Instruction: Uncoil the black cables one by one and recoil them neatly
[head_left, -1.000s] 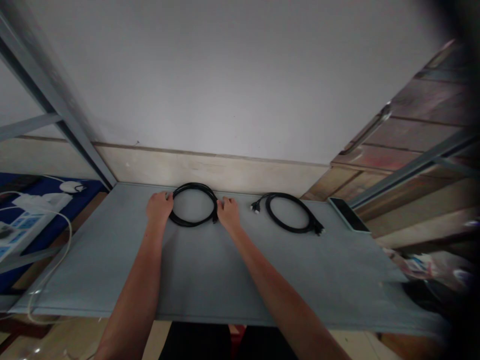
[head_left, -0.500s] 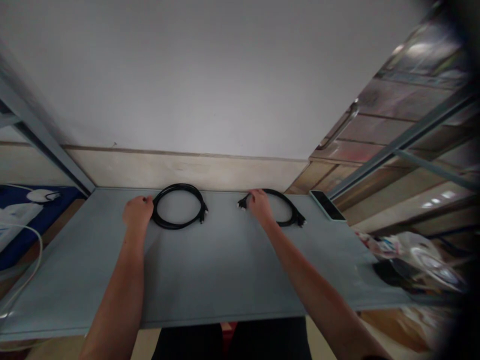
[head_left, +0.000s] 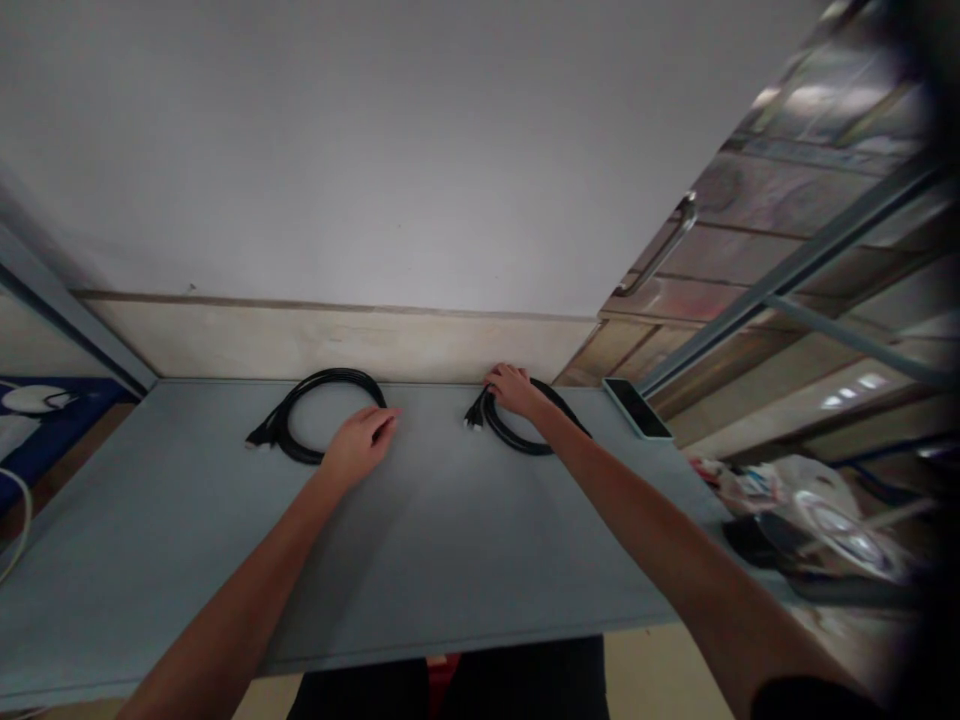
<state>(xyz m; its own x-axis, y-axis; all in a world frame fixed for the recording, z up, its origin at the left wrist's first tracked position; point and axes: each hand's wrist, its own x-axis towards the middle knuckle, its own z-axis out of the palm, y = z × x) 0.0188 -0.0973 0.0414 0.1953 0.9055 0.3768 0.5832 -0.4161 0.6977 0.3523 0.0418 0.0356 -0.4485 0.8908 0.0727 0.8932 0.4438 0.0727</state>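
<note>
Two coiled black cables lie on the grey tabletop (head_left: 420,560) near the wall. My left hand (head_left: 356,447) is at the right side of the left cable coil (head_left: 283,432), its fingers curled closed over the cable there and covering that part. Connector ends (head_left: 260,437) stick out at the coil's left side. My right hand (head_left: 513,388) grips the upper left of the right cable coil (head_left: 525,446) with bent fingers. Beside it, more connectors (head_left: 474,415) with light tips point left. My right forearm hides the coil's lower right part.
A phone with a pale green edge (head_left: 637,408) lies at the table's back right. Grey metal posts (head_left: 750,290) stand at both ends. Bagged items (head_left: 825,510) sit beyond the right edge. A white cord (head_left: 22,520) hangs over the left side.
My left hand has moved from the left side of its coil to the right side, uncovering connectors on the left. My right hand stays on its coil. The view has shifted slightly.
</note>
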